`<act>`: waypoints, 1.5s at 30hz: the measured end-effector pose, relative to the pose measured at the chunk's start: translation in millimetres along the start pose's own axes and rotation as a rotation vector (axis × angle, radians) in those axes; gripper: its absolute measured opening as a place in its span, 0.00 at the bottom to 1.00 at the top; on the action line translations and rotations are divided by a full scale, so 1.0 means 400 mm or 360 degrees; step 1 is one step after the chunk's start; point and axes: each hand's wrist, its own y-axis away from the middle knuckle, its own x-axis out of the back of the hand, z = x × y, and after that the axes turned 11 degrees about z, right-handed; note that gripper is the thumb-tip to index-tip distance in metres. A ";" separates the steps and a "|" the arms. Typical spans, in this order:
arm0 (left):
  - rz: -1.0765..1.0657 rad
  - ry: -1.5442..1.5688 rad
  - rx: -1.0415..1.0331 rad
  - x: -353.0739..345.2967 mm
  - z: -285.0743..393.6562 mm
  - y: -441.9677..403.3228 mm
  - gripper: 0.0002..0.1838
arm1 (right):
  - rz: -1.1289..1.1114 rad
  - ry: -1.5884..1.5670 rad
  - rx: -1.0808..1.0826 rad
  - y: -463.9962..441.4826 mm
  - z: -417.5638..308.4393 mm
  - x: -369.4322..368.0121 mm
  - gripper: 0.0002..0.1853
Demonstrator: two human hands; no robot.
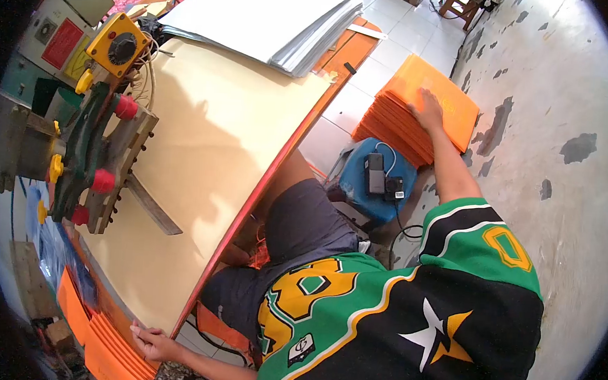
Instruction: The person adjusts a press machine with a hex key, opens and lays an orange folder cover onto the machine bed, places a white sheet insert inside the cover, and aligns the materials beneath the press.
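Note:
My right hand (427, 112) lies on top of a tall stack of orange sheets (455, 102) at the upper right, its fingers apart. At the lower left, my left hand (153, 344) is by the table corner with its fingers curled together. Whatever may be between those fingers is too small to make out. Just below and beside it hang more orange sheets (109, 352) along the table's end.
The cream-topped table (208, 156) has a red edge. A machine head (87, 156) with red knobs and a yellow dial box (118, 45) stands over it at left. White sheets (259, 20) lie at its far end. A blue stool (360, 183) holds black devices.

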 end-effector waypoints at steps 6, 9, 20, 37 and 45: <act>0.0033 -0.0112 -0.0065 -0.007 -0.009 -0.001 0.23 | -0.0196 0.0146 0.0208 -0.068 -0.126 -0.018 0.38; 0.0054 -0.0192 -0.0156 -0.005 -0.021 -0.003 0.23 | -0.0260 0.0232 0.0258 -0.089 -0.192 -0.037 0.32; 0.0173 -0.0298 -0.0136 -0.021 0.038 0.032 0.22 | -0.0470 0.0391 0.0533 -0.138 -0.235 0.035 0.17; 0.0079 -0.0056 -0.0045 -0.020 -0.010 0.045 0.19 | -0.0248 0.0405 0.0801 -0.119 -0.235 0.043 0.14; 0.0053 -0.0101 -0.0054 -0.018 0.011 0.048 0.19 | -0.0213 0.0625 0.0794 -0.114 -0.255 0.016 0.15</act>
